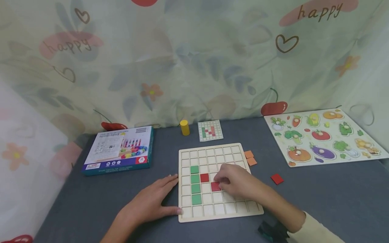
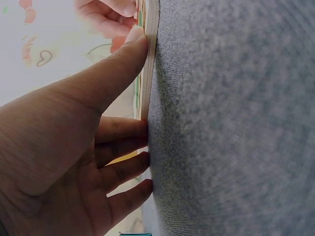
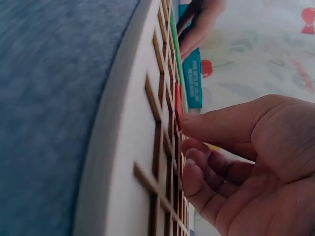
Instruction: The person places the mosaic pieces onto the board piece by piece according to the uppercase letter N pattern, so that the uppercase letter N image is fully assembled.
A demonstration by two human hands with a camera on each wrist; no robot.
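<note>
A square wooden grid board (image 1: 209,218) lies on the table, with a column of green tiles (image 1: 196,188) and two red tiles (image 1: 204,177) in its cells. My left hand (image 1: 152,200) rests at the board's left side, thumb on the near corner and fingers spread along the edge (image 2: 152,64). Over the middle of the grid is my right hand (image 1: 235,181), its thumb tip touching the nearer red tile (image 1: 215,186). In the right wrist view its bent fingers (image 3: 193,179) are apart from the thumb, their tips at the grid.
A small pattern card (image 1: 210,130) and a yellow cylinder (image 1: 184,128) stand behind the board. Orange tiles (image 1: 251,161) and a loose red tile (image 1: 277,179) lie to its right. A vegetable puzzle (image 1: 322,145) is back right, a boxed toy (image 1: 118,150) at left.
</note>
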